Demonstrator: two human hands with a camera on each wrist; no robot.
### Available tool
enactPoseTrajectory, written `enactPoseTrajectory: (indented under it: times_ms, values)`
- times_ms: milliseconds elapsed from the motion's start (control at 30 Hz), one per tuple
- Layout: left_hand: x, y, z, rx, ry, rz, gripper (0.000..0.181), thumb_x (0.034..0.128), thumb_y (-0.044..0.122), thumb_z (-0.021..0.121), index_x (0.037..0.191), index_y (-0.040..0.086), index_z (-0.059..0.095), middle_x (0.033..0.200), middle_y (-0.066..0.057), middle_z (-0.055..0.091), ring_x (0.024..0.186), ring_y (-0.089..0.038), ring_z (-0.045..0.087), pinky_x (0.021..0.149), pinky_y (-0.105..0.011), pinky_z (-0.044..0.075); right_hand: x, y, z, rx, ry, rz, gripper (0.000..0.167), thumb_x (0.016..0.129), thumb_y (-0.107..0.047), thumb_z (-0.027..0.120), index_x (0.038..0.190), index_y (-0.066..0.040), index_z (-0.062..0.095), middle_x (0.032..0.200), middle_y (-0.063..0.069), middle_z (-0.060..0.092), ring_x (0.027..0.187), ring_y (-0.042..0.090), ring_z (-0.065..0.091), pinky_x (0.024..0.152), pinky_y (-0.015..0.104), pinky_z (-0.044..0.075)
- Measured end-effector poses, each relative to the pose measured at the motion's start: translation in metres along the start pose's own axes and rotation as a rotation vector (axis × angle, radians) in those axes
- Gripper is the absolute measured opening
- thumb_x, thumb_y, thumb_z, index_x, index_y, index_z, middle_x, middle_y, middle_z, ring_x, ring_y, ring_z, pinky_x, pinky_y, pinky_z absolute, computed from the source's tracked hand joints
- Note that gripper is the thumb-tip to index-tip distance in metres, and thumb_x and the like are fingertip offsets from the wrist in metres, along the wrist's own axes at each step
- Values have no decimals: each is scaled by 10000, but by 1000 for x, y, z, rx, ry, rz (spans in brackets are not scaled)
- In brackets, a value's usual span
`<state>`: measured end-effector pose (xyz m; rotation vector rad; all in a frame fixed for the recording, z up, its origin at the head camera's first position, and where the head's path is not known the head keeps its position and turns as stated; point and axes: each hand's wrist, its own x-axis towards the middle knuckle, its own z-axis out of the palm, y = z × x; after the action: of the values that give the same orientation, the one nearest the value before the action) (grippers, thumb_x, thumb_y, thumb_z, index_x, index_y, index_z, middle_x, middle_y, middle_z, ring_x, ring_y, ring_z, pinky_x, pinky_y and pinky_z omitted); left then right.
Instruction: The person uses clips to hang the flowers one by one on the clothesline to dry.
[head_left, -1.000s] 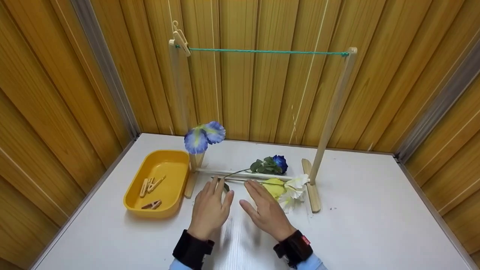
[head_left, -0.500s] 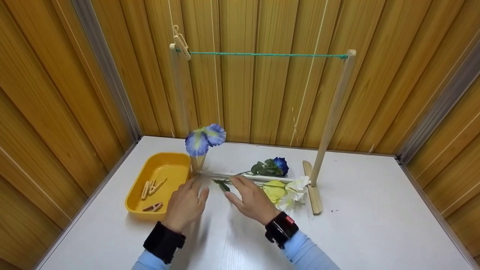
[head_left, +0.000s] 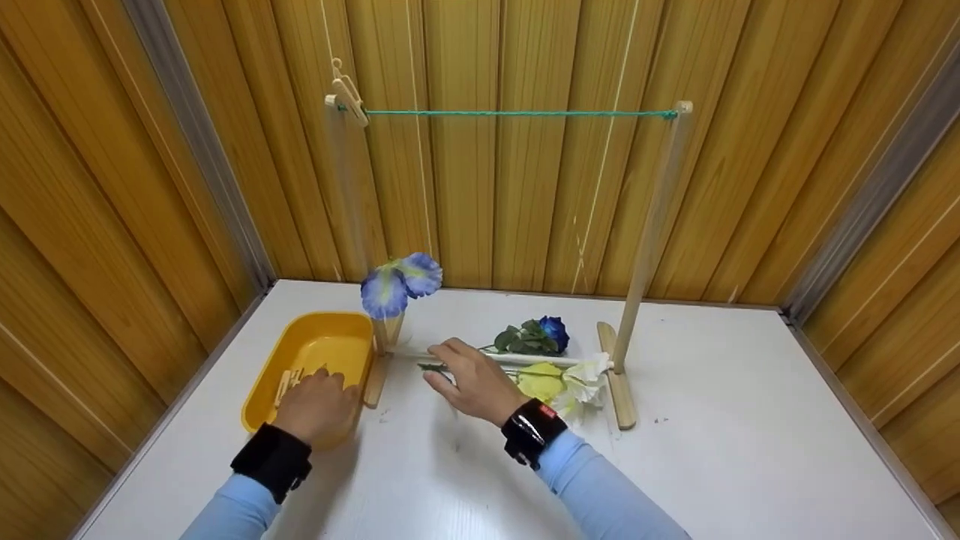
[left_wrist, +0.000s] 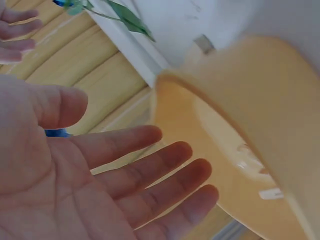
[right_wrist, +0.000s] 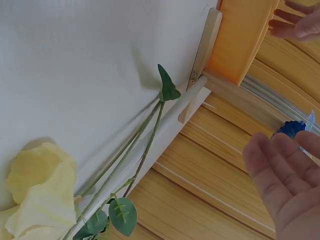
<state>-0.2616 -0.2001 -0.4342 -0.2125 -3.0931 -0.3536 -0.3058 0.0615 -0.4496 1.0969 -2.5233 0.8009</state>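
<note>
My left hand (head_left: 319, 405) is over the near part of a yellow tray (head_left: 255, 394), its fingers extended and holding nothing in the left wrist view. Wooden clothespins (head_left: 285, 386) lie inside, partly hidden by that hand. My right hand (head_left: 476, 382) hovers at the stand's bottom bar with loosely bent fingers and nothing in them. Close to it, stems with a green leaf (right_wrist: 169, 90) lie along the bar. They lead toward a yellow and white flower (head_left: 540, 381) on the right. A blue rose (head_left: 553, 334) lies behind the bar.
A wooden stand has a green cord (head_left: 510, 113) strung between its posts, with one clothespin (head_left: 347, 97) at the cord's left end. A purple-blue iris (head_left: 401, 285) stands up at the left post. Wood-patterned walls (head_left: 465, 202) enclose the white table (head_left: 712, 450).
My left hand has moved left, from in front of the stand to over the tray. My right hand has shifted slightly left, toward the leafy stem end.
</note>
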Motion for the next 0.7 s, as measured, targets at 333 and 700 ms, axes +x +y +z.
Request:
enactPoseTrajectory:
  times_ms: [333,700]
  values:
    - [9,-28,-6,-52,-170,-136,161,929,108,678,929,-45,627,768,-125,548,667,-264,533,613,-334,433,19,-17,12,-35,-58,5,347,1051,-258,613,1336,-64,654,1122,86,673,977,188,654,889,287,567]
    - [13,-38,-2,36,-160,-117,174,828,-4,680,983,-75,648,865,-182,624,762,-319,561,721,-445,514,31,-28,29,-9,-97,27,318,1049,-256,611,1300,-70,668,1156,78,683,1018,169,673,926,248,553]
